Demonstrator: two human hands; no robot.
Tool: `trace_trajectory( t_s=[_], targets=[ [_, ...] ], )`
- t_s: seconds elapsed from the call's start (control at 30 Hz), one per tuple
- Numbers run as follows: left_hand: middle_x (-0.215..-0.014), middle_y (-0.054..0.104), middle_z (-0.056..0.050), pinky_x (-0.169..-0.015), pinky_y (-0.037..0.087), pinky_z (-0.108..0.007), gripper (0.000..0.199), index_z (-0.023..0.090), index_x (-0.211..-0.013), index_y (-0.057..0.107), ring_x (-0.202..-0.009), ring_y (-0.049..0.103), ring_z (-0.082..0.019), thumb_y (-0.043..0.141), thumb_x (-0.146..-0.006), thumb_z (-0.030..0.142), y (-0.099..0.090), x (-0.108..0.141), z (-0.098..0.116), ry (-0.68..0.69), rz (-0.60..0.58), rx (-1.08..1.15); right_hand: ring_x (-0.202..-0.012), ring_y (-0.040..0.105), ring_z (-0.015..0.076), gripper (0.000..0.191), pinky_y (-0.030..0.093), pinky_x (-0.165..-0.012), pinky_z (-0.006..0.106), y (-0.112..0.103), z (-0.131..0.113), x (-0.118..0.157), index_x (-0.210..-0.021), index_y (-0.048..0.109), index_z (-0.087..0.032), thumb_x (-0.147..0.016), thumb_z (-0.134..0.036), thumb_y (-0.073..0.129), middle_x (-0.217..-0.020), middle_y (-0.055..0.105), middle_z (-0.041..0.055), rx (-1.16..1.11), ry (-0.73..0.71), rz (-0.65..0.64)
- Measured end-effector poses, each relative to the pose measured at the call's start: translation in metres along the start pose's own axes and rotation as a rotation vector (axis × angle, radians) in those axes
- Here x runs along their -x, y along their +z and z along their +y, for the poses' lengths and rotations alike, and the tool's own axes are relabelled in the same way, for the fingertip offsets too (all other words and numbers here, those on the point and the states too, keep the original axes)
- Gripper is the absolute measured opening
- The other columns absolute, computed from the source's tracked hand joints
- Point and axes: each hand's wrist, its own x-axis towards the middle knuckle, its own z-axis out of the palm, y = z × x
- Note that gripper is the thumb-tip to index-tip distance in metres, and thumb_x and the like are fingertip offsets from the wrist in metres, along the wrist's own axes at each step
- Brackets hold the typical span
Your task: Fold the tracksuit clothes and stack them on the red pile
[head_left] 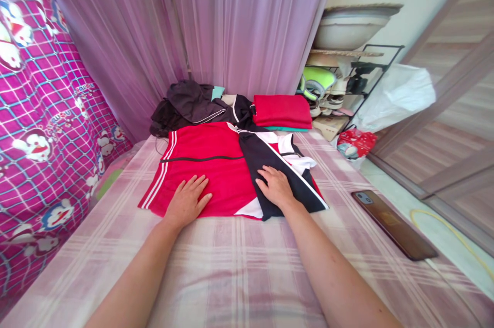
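Note:
A red track jacket (210, 178) with white stripes along one edge and a dark zipper line lies flat on the bed. Its navy sleeve-like panel (281, 166), piped in white, slants across the right side. My left hand (187, 199) rests palm down on the red cloth, fingers spread. On the navy panel lies my right hand (275, 186), also flat, with its fingers slightly apart. A white and red part of cloth (299, 158) sticks out beyond the navy panel; whether it belongs to the same garment I cannot tell.
Behind are a heap of dark clothes (193, 104) and a folded red cloth (281, 110). A phone (391, 222) with a cable lies on the checked bedsheet (227, 266) at right. Past the bed stands a rack (380, 68) with shoes and a basin (353, 27). Purple curtains (239, 19) hang behind.

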Motion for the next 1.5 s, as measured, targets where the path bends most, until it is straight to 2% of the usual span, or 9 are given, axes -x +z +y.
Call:
trace_trajectory(
  t_s=[0.2,0.37,0.53,0.83,0.93,1.07,1.2,1.37,1.5],
  targets=[
    [-0.153,0.046,-0.008,-0.118,0.029,-0.055,0.057,0.023,-0.145,0.049,-0.145,0.035,-0.028,0.037,-0.097,0.052,-0.002,0.0,0.002,-0.003,-0.013,-0.017,-0.126,0.055,0.0279,0.042,0.04,-0.105,0.042,-0.023,0.02,-0.035,-0.13,0.063,-0.015,-0.095,-0.031,0.046,-0.135,0.062,0.0154,0.107,0.154,0.107],
    [-0.152,0.047,-0.008,-0.118,0.029,-0.055,0.057,0.024,-0.145,0.049,-0.145,0.036,-0.028,0.037,-0.097,0.052,-0.001,0.001,0.001,0.005,0.002,-0.01,-0.111,0.064,0.0324,0.039,0.046,-0.091,0.043,-0.036,0.037,-0.059,-0.122,0.067,-0.016,-0.092,-0.036,0.054,-0.113,0.071,0.0192,0.217,0.346,-0.002],
    [-0.152,0.047,-0.007,-0.118,0.029,-0.055,0.057,0.025,-0.145,0.048,-0.145,0.036,-0.028,0.037,-0.097,0.052,0.0,0.0,0.0,0.006,0.004,-0.004,-0.108,0.067,0.029,0.045,0.047,-0.09,0.038,-0.038,0.049,-0.067,-0.136,0.059,-0.023,-0.091,-0.028,0.052,-0.117,0.072,0.0124,0.074,0.382,-0.03],
    [-0.152,0.046,-0.008,-0.118,0.028,-0.055,0.057,0.022,-0.144,0.05,-0.145,0.036,-0.029,0.037,-0.096,0.051,-0.005,-0.001,0.004,-0.007,-0.015,0.002,-0.103,0.067,0.0198,0.039,0.05,-0.092,0.032,-0.086,0.073,-0.037,-0.124,0.069,-0.021,-0.09,-0.021,0.049,-0.12,0.072,0.0061,-0.39,0.102,-0.08],
    [-0.152,0.046,-0.008,-0.118,0.028,-0.055,0.056,0.022,-0.143,0.051,-0.145,0.035,-0.028,0.038,-0.096,0.05,-0.008,-0.002,0.006,-0.019,-0.021,-0.001,-0.089,0.069,0.0223,0.045,0.052,-0.083,0.034,-0.102,0.075,-0.021,-0.126,0.068,-0.02,-0.082,-0.024,0.062,-0.104,0.076,0.0062,-0.272,0.118,-0.099],
    [-0.151,0.049,-0.007,-0.118,0.03,-0.054,0.054,0.024,-0.142,0.052,-0.144,0.037,-0.028,0.038,-0.097,0.049,-0.008,-0.001,0.007,-0.016,-0.001,-0.007,-0.104,0.065,0.0272,0.027,0.049,-0.093,0.038,-0.119,0.063,-0.001,-0.101,0.078,-0.022,-0.076,-0.024,0.069,-0.112,0.072,0.009,-0.061,0.148,0.058],
    [-0.15,0.05,-0.007,-0.117,0.031,-0.053,0.053,0.025,-0.141,0.053,-0.143,0.04,-0.028,0.038,-0.097,0.049,-0.005,0.0,0.004,-0.003,0.028,-0.004,-0.118,0.059,0.0271,0.016,0.047,-0.098,0.038,-0.144,0.056,0.023,-0.084,0.076,-0.022,-0.075,-0.033,0.07,-0.129,0.065,0.008,-0.491,-0.03,0.025],
    [-0.148,0.052,-0.01,-0.115,0.034,-0.054,0.054,0.021,-0.14,0.054,-0.141,0.043,-0.03,0.039,-0.096,0.049,0.002,-0.001,0.001,0.003,0.084,0.017,-0.084,0.069,0.0234,0.038,0.054,-0.078,0.036,-0.166,0.07,0.055,-0.09,0.071,-0.02,-0.066,-0.049,0.08,-0.092,0.074,0.0062,-1.183,0.105,-0.247],
    [-0.142,0.058,-0.011,-0.114,0.036,-0.053,0.05,0.021,-0.135,0.059,-0.135,0.049,-0.029,0.04,-0.096,0.046,-0.001,0.003,-0.001,0.061,0.249,0.044,-0.067,0.067,0.0174,0.037,0.052,-0.065,0.029,-0.161,0.08,0.068,-0.081,0.068,-0.02,-0.06,-0.044,0.087,-0.077,0.072,0.0025,-1.334,0.155,-0.366]
  ],
)
